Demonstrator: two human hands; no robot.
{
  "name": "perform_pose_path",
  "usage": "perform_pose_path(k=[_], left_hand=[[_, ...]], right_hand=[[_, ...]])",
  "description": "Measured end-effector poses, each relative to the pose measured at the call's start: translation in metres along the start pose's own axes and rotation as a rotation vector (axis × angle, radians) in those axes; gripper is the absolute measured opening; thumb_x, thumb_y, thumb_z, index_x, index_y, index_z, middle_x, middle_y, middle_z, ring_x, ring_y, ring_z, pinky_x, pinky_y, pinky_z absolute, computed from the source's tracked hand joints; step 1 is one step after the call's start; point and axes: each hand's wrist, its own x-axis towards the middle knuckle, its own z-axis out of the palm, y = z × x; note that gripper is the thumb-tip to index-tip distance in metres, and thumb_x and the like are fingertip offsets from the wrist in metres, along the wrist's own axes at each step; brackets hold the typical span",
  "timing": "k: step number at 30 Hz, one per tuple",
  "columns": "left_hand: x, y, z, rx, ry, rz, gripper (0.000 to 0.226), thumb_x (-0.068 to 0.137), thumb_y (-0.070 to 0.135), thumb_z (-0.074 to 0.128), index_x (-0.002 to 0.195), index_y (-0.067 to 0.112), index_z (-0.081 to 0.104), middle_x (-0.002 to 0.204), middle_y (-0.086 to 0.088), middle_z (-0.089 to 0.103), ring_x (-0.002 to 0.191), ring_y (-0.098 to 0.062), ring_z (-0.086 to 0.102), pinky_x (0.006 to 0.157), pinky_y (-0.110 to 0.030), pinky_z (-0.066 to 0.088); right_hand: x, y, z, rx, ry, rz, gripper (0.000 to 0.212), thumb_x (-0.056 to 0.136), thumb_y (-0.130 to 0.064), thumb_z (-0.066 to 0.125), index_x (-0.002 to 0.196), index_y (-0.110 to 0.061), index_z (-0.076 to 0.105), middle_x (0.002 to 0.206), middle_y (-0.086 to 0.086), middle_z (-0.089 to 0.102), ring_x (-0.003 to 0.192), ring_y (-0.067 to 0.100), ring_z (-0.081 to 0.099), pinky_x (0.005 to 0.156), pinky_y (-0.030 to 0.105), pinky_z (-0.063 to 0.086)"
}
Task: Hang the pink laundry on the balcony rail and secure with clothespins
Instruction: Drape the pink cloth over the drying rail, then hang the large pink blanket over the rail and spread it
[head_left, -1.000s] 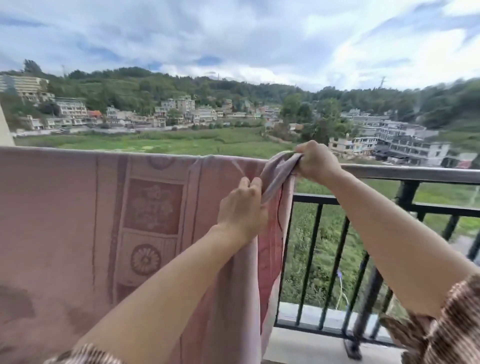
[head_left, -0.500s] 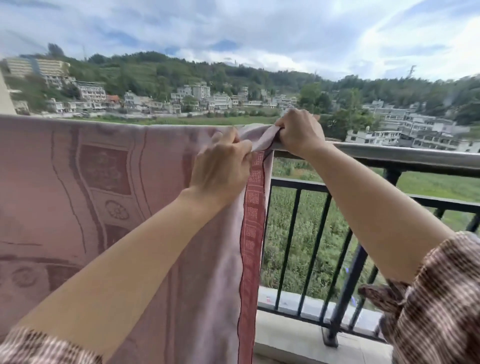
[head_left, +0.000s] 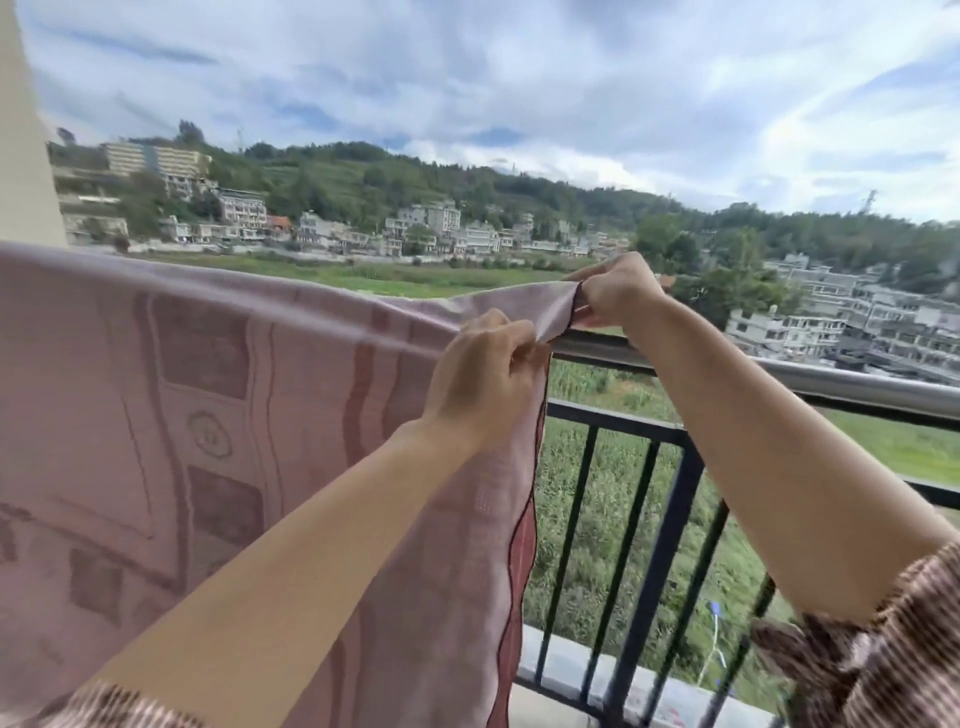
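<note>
your left hand (head_left: 483, 379) pinches the side edge of the sheet (head_left: 208, 415) just below the rail (head_left: 857, 387), fingers curled into the cloth, likely to stop the near half sliding while you work. your right hand (head_left: 618, 293) grips the top corner, bunched and lifted just above the rail, probably so you can pull the fold taut and square it along the bar. the sheet is draped over the rail and spread to the left, its red-trimmed edge hanging beside the bare bars (head_left: 675, 519). no clothespin shows anywhere, so i judge pinning not yet begun; the corner wants laying flat first.
</note>
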Motion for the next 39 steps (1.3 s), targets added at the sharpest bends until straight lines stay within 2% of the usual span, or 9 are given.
perform_pose_path(k=[3,7,10,14,17,21,25,28,39], left_hand=[[-0.01,0.014,0.031,-0.032,-0.061,0.017,0.027,0.093,0.021,0.055,0.066,0.018,0.049,0.072,0.0,0.05,0.067,-0.014,0.044,0.057,-0.019,0.03],[-0.015,0.047,0.061,-0.103,-0.044,0.123,0.024,0.094,0.022,0.054,0.072,0.014,0.054,0.075,-0.001,0.05,0.071,-0.017,0.046,0.06,-0.024,0.034],[-0.014,0.056,0.074,-0.059,-0.013,0.132,0.022,0.094,0.022,0.05,0.076,0.011,0.052,0.081,-0.003,0.054,0.077,-0.021,0.047,0.067,-0.033,0.043],[-0.026,0.031,0.076,0.079,-0.191,0.144,0.013,0.093,0.024,0.051,0.099,0.017,0.061,0.104,-0.002,0.056,0.101,-0.022,0.044,0.082,-0.037,0.045],[-0.03,0.005,0.062,0.074,-0.16,0.115,0.015,0.092,0.021,0.052,0.101,0.016,0.064,0.103,-0.003,0.056,0.103,-0.021,0.043,0.085,-0.036,0.046],[-0.024,-0.039,0.022,0.169,-0.089,0.092,0.015,0.087,0.012,0.055,0.096,0.014,0.067,0.101,-0.004,0.059,0.099,-0.024,0.047,0.083,-0.034,0.046],[-0.026,-0.101,-0.036,0.293,-0.042,-0.005,0.017,0.087,0.011,0.053,0.096,0.013,0.067,0.102,-0.003,0.058,0.102,-0.023,0.047,0.081,-0.037,0.047],[-0.032,-0.157,-0.088,0.395,-0.036,-0.113,0.017,0.087,0.013,0.051,0.095,0.014,0.066,0.104,-0.003,0.056,0.104,-0.023,0.046,0.082,-0.036,0.042],[-0.062,-0.354,-0.302,0.713,-0.1,-0.531,0.04,0.085,0.014,0.045,0.125,0.018,0.045,0.125,-0.006,0.046,0.119,-0.024,0.038,0.088,-0.036,0.041]], right_hand=[[-0.018,0.019,-0.029,-0.084,0.07,-0.04,0.032,0.086,0.01,0.05,0.079,-0.01,0.073,0.087,0.01,0.072,0.058,0.012,0.066,0.056,0.02,0.057],[-0.033,0.033,-0.054,-0.099,0.314,-0.227,0.045,0.078,0.006,0.043,0.101,-0.014,0.076,0.08,0.001,0.069,0.031,0.001,0.039,0.031,0.012,0.03],[-0.042,0.036,-0.069,-0.152,0.295,-0.196,0.042,0.076,0.004,0.044,0.098,-0.011,0.076,0.086,0.003,0.072,0.054,0.003,0.051,0.048,0.016,0.043],[-0.053,0.04,-0.07,-0.363,0.255,-0.163,0.037,0.082,0.003,0.042,0.096,-0.002,0.075,0.11,0.009,0.071,0.077,0.013,0.056,0.072,0.024,0.05],[-0.056,0.028,-0.049,-0.342,0.24,-0.235,0.037,0.08,0.003,0.043,0.091,-0.007,0.076,0.091,0.006,0.073,0.049,0.009,0.046,0.041,0.015,0.038],[-0.056,0.006,0.01,-0.399,0.176,-0.382,0.028,0.081,-0.003,0.051,0.089,-0.008,0.077,0.077,0.009,0.071,0.05,0.005,0.046,0.049,0.022,0.037],[-0.06,-0.022,0.091,-0.428,0.095,-0.529,0.026,0.086,-0.007,0.055,0.106,-0.007,0.071,0.104,0.008,0.072,0.09,0.015,0.063,0.077,0.02,0.043],[-0.063,-0.045,0.158,-0.47,0.035,-0.656,0.031,0.086,-0.007,0.056,0.116,-0.007,0.065,0.117,0.008,0.067,0.112,0.021,0.058,0.092,0.024,0.041],[-0.072,-0.126,0.434,-0.553,-0.188,-0.829,0.04,0.09,-0.027,0.055,0.126,-0.011,0.054,0.127,0.006,0.055,0.124,0.024,0.042,0.098,0.037,0.042]])
